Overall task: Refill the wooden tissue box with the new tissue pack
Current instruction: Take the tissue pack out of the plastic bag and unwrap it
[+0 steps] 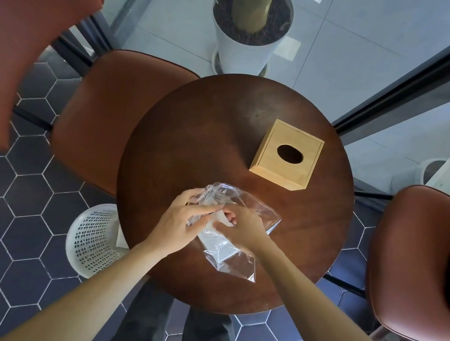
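On the round dark tabletop, the tissue pack lies near the person's edge, its long axis running diagonally from the upper left, under the hands, down toward the lower right. Its clear plastic wrapper billows loose above and to the right of the white tissues, and a flat sealed flap trails off at the lower right end. The left hand has its grip closed on crumpled wrapper at the pack's upper left end. The right hand reaches into the wrapper with fingers curled over the white stack; plastic and knuckles hide how firmly it holds, so its grip cannot be told. Most of the tissues' upper end is covered by both hands. The wooden tissue box sits well apart toward the far right of the tabletop, oval opening facing up, one corner pointing at the pack.
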